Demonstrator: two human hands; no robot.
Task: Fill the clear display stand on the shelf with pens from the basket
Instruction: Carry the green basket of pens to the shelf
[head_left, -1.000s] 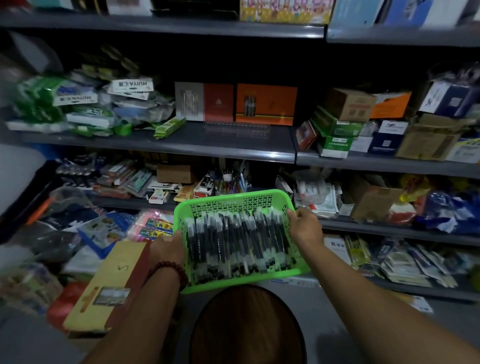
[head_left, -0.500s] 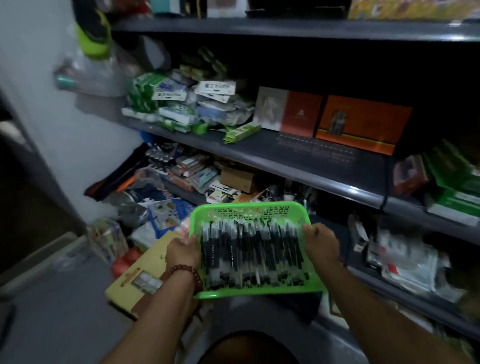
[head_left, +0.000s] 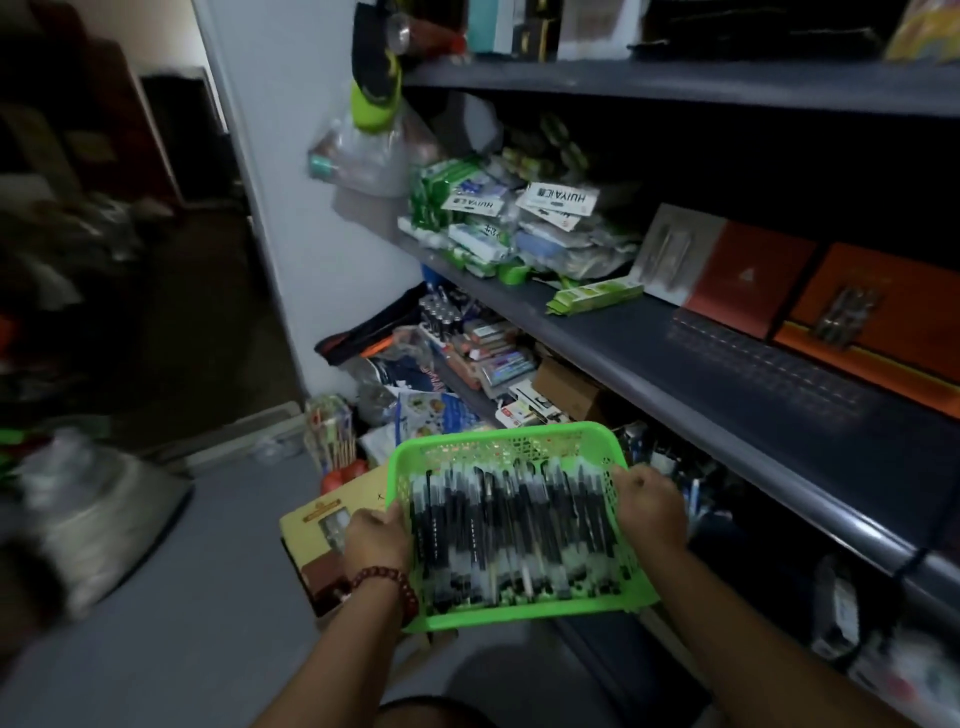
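A bright green plastic basket (head_left: 498, 441) packed with several black-capped pens (head_left: 509, 535) is held low in front of me. My left hand (head_left: 376, 540), a bead bracelet on its wrist, grips the basket's left rim. My right hand (head_left: 652, 506) grips the right rim. The clear display stand (head_left: 763, 364) lies flat on the grey middle shelf (head_left: 623, 332), up and to the right of the basket, in front of orange gift boxes (head_left: 878, 317). It is faint and looks to hold nothing.
Green and white packets (head_left: 488, 228) pile at the shelf's left end beside a white wall (head_left: 291, 208). A yellow-brown box (head_left: 327, 525) sits under my left hand. Cluttered stationery fills the lower shelf (head_left: 488, 358). Grey floor spreads to the left.
My view has swung left, so the shelves slid right and the wall and floor appeared. The basket stays in both hands and sits lower in the picture.
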